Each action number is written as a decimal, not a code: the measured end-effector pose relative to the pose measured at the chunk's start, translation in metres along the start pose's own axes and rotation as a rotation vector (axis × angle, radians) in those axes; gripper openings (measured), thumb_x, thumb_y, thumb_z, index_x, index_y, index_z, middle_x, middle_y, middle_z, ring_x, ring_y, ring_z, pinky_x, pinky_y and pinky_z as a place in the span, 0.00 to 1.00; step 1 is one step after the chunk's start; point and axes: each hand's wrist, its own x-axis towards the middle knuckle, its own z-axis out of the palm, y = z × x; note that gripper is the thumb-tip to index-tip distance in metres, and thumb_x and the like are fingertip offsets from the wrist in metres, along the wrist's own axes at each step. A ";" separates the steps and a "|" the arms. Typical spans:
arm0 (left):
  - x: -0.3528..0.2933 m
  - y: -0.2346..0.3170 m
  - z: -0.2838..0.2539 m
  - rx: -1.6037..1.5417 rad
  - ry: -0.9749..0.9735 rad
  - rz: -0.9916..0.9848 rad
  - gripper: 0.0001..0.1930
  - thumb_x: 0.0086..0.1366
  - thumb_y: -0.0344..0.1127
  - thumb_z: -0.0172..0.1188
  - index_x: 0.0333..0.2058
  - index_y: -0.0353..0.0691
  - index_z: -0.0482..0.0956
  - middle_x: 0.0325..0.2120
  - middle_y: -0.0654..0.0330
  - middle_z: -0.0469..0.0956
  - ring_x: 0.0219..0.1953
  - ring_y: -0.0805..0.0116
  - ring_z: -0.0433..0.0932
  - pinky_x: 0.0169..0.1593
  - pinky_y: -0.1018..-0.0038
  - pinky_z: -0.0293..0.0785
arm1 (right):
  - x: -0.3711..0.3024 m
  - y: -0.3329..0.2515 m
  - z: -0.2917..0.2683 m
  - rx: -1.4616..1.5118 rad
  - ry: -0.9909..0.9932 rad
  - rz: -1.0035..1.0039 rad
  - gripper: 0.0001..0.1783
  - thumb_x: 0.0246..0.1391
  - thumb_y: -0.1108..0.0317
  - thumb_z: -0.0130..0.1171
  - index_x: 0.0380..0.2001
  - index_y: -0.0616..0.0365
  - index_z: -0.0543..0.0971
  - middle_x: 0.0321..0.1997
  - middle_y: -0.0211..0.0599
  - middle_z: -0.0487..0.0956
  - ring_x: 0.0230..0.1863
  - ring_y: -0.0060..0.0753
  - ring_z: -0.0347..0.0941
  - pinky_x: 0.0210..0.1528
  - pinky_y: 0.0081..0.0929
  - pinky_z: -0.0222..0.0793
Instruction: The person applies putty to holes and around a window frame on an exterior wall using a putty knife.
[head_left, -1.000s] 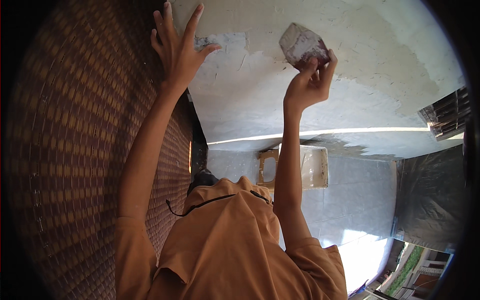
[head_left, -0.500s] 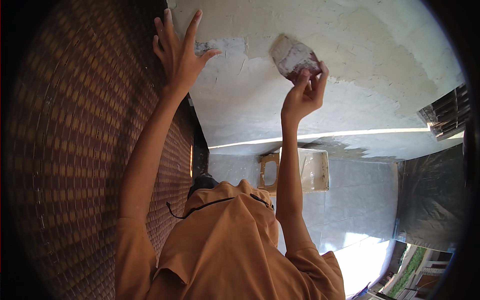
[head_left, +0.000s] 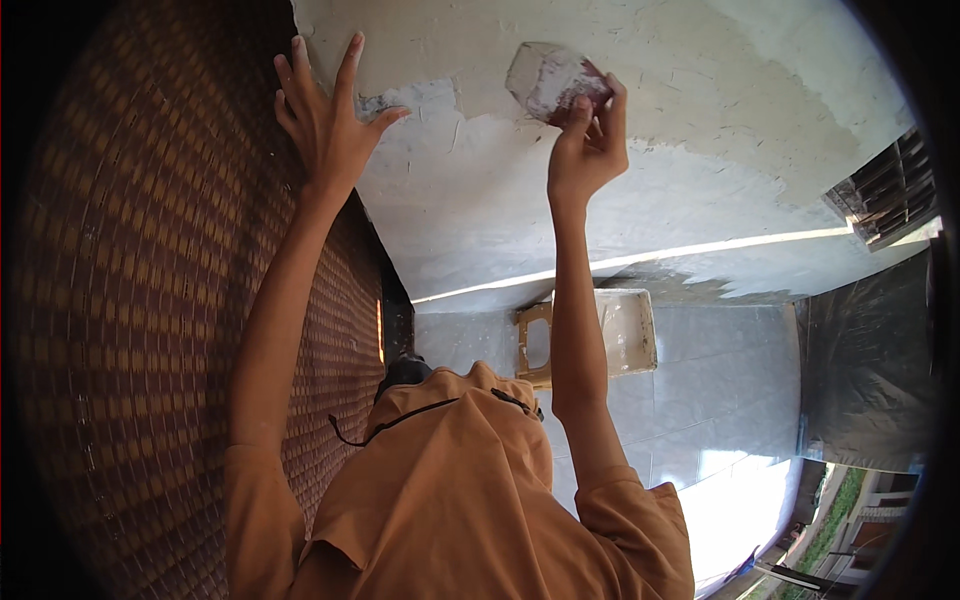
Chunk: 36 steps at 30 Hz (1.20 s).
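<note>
My right hand (head_left: 588, 150) pinches a reddish-brown putty scraper (head_left: 553, 82) smeared with whitish filler. Its broad end lies at or just off the plastered wall (head_left: 480, 190); contact cannot be told. To the left, my left hand (head_left: 327, 125) has its fingers spread at the wall's left edge, beside the woven panel, and holds nothing. Next to its thumb is a small dark rough patch (head_left: 376, 103) in the wall. Damp beige filler covers the upper wall, with paler plaster below it.
A brown woven panel (head_left: 190, 260) runs close along my left. Below the wall, a stool (head_left: 535, 340) and a pale, smeared tray (head_left: 630, 330) stand on grey floor tiles (head_left: 690, 350). At right are a slatted vent (head_left: 885, 195) and dark plastic sheeting (head_left: 865, 370).
In the picture, both hands and the scraper sit further left, partly because the view has shifted. The scraper has also turned, its broad end pointing more to the left. Both hands keep their grip and spread.
</note>
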 end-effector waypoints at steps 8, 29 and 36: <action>-0.002 0.002 0.004 -0.038 0.016 0.016 0.54 0.42 0.66 0.70 0.67 0.70 0.53 0.67 0.41 0.41 0.68 0.31 0.42 0.58 0.36 0.52 | -0.013 0.001 -0.004 0.037 -0.111 -0.074 0.21 0.60 0.77 0.55 0.57 0.62 0.70 0.43 0.47 0.78 0.38 0.27 0.76 0.37 0.21 0.76; -0.002 0.006 0.001 -0.054 -0.039 -0.021 0.56 0.38 0.63 0.73 0.67 0.68 0.55 0.68 0.40 0.38 0.68 0.31 0.40 0.59 0.38 0.52 | -0.052 0.018 -0.008 -0.067 -0.256 -0.027 0.18 0.61 0.78 0.51 0.54 0.66 0.68 0.48 0.53 0.74 0.42 0.38 0.77 0.37 0.32 0.83; 0.003 0.002 0.001 0.000 -0.040 -0.012 0.57 0.38 0.64 0.73 0.67 0.67 0.53 0.68 0.39 0.39 0.67 0.29 0.42 0.59 0.37 0.53 | -0.020 0.004 -0.046 0.276 0.514 0.180 0.16 0.62 0.76 0.51 0.53 0.66 0.69 0.46 0.50 0.75 0.43 0.36 0.77 0.38 0.30 0.81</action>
